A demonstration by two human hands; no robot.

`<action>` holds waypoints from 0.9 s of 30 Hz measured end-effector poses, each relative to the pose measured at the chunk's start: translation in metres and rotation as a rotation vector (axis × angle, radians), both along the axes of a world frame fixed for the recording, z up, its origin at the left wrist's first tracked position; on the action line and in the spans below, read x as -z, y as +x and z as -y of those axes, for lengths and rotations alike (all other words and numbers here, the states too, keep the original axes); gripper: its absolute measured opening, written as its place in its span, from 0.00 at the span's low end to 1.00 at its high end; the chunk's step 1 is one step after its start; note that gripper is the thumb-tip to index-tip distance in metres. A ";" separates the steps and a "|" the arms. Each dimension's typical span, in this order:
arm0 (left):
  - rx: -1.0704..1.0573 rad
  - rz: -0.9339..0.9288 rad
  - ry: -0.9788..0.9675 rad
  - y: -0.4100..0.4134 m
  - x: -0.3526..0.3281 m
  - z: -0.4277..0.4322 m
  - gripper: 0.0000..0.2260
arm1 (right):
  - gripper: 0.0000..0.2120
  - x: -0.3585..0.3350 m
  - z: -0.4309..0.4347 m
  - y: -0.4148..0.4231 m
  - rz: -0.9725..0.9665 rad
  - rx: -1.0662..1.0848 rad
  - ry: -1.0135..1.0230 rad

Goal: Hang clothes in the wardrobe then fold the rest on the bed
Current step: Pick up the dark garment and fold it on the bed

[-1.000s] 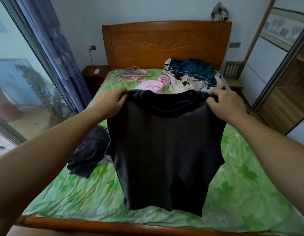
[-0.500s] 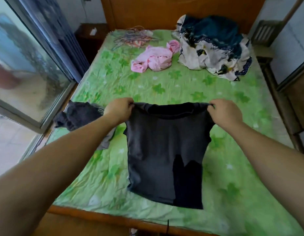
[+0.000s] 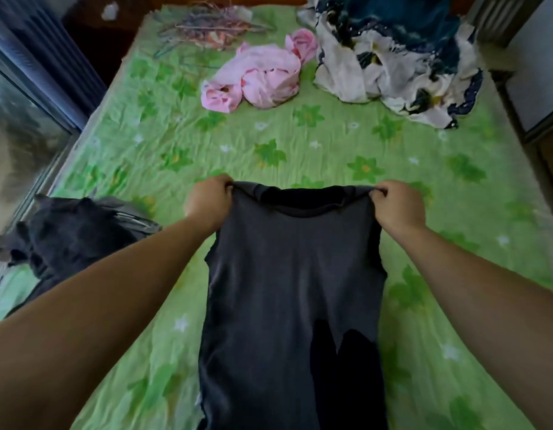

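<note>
Left hand (image 3: pixel 208 200) and right hand (image 3: pixel 396 206) are each gripping a shoulder of the dark grey shirt (image 3: pixel 294 290), fingers curled into the fabric. The shirt is hanging over the green bedsheet (image 3: pixel 269 135), collar pointing toward the head edge, long axis running toward the foot edge.

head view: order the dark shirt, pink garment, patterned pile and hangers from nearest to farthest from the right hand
1. dark shirt: gripped by the right hand.
2. patterned pile: far right of the bed.
3. pink garment: far middle.
4. hangers: far left corner.
</note>
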State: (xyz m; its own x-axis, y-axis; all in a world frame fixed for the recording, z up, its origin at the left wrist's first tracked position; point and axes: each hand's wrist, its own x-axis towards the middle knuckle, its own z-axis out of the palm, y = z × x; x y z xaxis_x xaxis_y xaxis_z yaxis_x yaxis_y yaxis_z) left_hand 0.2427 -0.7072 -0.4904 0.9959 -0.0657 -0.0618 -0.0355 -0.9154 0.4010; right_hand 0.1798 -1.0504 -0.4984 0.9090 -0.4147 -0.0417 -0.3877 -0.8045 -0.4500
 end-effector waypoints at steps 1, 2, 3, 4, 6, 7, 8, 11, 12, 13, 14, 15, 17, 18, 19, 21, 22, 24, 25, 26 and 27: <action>0.004 -0.014 -0.010 0.014 0.015 0.002 0.11 | 0.11 0.015 0.004 0.013 0.003 0.016 -0.003; 0.009 -0.027 -0.016 0.029 0.031 0.004 0.11 | 0.11 0.030 0.008 0.026 0.005 0.030 -0.010; 0.013 -0.044 -0.018 0.043 0.047 0.007 0.11 | 0.12 0.045 0.012 0.039 0.000 0.040 -0.016; 0.012 -0.070 -0.024 0.056 0.063 0.010 0.10 | 0.13 0.061 0.015 0.050 -0.011 0.044 -0.026; -0.007 -0.132 -0.059 0.079 0.099 0.015 0.09 | 0.14 0.095 0.020 0.075 -0.042 0.058 -0.048; -0.025 -0.160 -0.087 0.087 0.117 0.018 0.07 | 0.15 0.112 0.022 0.085 -0.060 0.067 -0.057; -0.045 -0.188 -0.112 0.094 0.135 0.021 0.06 | 0.15 0.129 0.023 0.095 -0.079 0.073 -0.060; 0.015 -0.327 -0.102 0.100 0.193 0.028 0.21 | 0.16 0.179 0.019 0.107 -0.084 0.135 0.016; 0.084 -0.377 -0.048 0.097 0.212 0.028 0.30 | 0.17 0.197 0.014 0.105 -0.062 0.162 0.065; 0.163 -0.388 0.024 0.093 0.229 0.027 0.35 | 0.19 0.212 0.007 0.100 -0.033 0.165 0.102; 0.230 -0.360 0.104 0.088 0.245 0.027 0.36 | 0.20 0.228 -0.001 0.093 -0.004 0.119 0.114; 0.277 -0.319 0.189 0.083 0.260 0.026 0.35 | 0.21 0.244 -0.008 0.083 -0.001 0.026 0.085; 0.293 -0.266 0.305 0.073 0.286 0.024 0.34 | 0.27 0.275 -0.019 0.060 -0.113 -0.195 -0.108; 0.284 -0.248 0.329 0.068 0.296 0.023 0.34 | 0.30 0.290 -0.021 0.051 -0.191 -0.247 -0.212; 0.278 -0.222 0.340 0.063 0.306 0.022 0.33 | 0.32 0.304 -0.022 0.044 -0.237 -0.260 -0.281; 0.264 -0.128 0.357 0.056 0.322 0.020 0.32 | 0.33 0.324 -0.023 0.036 -0.200 -0.243 -0.341; 0.251 -0.071 0.349 0.054 0.328 0.019 0.32 | 0.33 0.330 -0.023 0.034 -0.160 -0.231 -0.357; 0.223 0.023 0.323 0.053 0.341 0.018 0.32 | 0.33 0.342 -0.023 0.034 -0.083 -0.213 -0.396; 0.223 0.058 0.320 0.054 0.346 0.018 0.31 | 0.33 0.347 -0.022 0.035 -0.057 -0.204 -0.408; 0.227 0.077 0.319 0.055 0.349 0.018 0.31 | 0.33 0.349 -0.022 0.036 -0.045 -0.202 -0.414; 0.231 0.082 0.318 0.056 0.350 0.017 0.31 | 0.33 0.348 -0.023 0.037 -0.047 -0.205 -0.411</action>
